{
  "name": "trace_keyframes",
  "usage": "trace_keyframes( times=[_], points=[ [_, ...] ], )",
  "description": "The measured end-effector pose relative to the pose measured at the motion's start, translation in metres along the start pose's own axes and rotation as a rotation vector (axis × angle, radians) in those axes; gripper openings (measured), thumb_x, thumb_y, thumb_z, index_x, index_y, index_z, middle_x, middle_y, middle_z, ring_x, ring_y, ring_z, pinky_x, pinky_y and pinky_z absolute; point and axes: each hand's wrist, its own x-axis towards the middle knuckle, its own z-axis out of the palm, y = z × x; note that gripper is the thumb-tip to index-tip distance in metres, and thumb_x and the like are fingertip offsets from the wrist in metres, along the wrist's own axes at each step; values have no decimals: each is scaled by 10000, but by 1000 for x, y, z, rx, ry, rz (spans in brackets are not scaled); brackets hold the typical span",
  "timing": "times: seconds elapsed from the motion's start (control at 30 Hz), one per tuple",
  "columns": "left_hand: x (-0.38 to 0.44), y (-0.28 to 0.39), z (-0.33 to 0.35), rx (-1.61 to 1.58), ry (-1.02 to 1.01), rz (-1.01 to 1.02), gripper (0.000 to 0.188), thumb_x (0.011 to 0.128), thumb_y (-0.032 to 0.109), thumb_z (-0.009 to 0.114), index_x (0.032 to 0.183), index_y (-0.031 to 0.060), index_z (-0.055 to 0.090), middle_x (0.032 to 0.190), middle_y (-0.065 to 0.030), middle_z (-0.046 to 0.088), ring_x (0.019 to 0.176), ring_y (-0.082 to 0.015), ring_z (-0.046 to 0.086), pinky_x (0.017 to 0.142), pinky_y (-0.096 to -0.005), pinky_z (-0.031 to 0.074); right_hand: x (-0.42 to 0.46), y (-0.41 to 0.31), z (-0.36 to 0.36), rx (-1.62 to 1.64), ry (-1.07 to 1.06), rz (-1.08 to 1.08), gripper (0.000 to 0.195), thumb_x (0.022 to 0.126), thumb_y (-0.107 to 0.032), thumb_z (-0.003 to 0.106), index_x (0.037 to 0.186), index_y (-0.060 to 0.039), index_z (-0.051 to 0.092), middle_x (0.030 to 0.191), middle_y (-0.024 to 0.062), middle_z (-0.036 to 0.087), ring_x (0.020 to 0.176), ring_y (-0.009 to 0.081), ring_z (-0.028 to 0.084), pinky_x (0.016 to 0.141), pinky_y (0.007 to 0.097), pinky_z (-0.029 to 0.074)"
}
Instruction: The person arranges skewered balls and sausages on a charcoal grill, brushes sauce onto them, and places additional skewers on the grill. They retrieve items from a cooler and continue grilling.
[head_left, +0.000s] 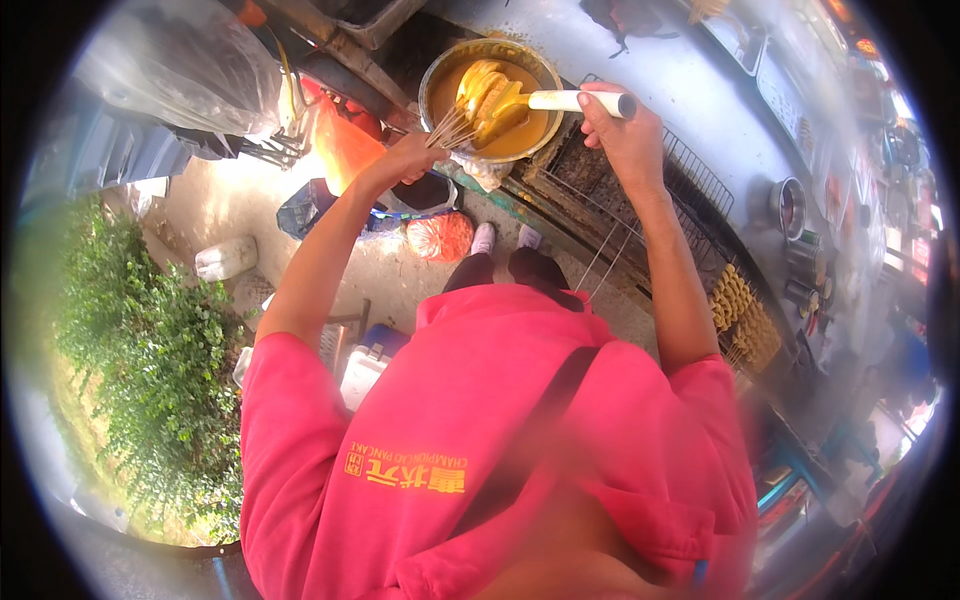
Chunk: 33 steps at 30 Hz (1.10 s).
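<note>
My left hand (411, 159) grips a bundle of thin skewers (451, 129) by their ends. Their far ends carry food pieces (484, 86) coated in yellow-orange sauce, held over a round metal pot (553, 139). Orange-yellow sauce (534, 129) fills much of the pot. My right hand (611, 120) is closed around the white handle (562, 100) of a utensil whose sauce-covered head (504, 112) lies against the skewered food. The exact shape of that head is hidden by sauce.
A wire grill rack (694, 176) runs right of the pot, with skewered food (739, 307) farther along. A metal cup (789, 202) stands on the metal counter (720, 105). Below the pot, a red bag (440, 237) lies near my feet; a white jug (226, 258) sits left on the ground.
</note>
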Motion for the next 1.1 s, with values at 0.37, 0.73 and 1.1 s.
trace_keyframes(
  times=[0.37,0.73,1.1],
  points=[
    [3,43,9,1170,485,158,411,795,328,572,1005,5,428,867,-236,610,802,-360,622,676,-443,497,5,12,9,-46,-20,-123,274,798,-247,662,951,-22,629,670,16,597,511,60,520,482,207,442],
    [21,46,-29,1160,257,370,275,828,253,495,885,-7,565,773,-189,618,702,-329,621,601,-442,478,-16,-27,-30,25,143,-96,286,813,-225,645,952,23,617,673,28,591,560,54,537,486,193,464],
    [14,31,-43,154,-118,-173,272,804,393,571,745,137,498,546,77,343,427,-17,279,374,-183,174,-20,0,-6,-22,45,-164,243,788,-204,665,941,-17,634,652,23,600,507,53,530,463,202,448]
  ],
)
